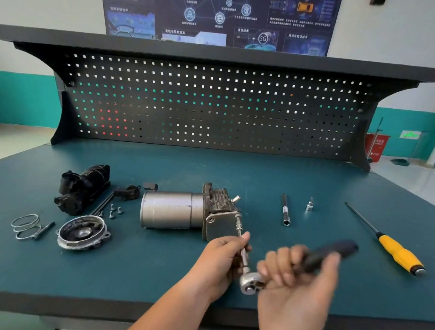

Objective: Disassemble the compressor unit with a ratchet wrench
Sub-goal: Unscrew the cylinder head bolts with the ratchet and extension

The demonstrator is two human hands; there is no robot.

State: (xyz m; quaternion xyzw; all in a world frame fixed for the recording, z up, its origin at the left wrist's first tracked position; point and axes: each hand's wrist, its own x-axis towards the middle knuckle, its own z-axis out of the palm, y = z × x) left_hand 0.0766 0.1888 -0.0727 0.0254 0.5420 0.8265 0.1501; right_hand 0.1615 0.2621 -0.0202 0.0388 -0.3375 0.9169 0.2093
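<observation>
Midway along the dark green tabletop the silver cylindrical compressor unit is laid, axis left-right. At its right end the chrome ratchet wrench is applied, extension pinched by the left hand, handle gripped (blurrily) by the right hand.

Compressor mid-bench, screwdriver right, cover left.
</observation>
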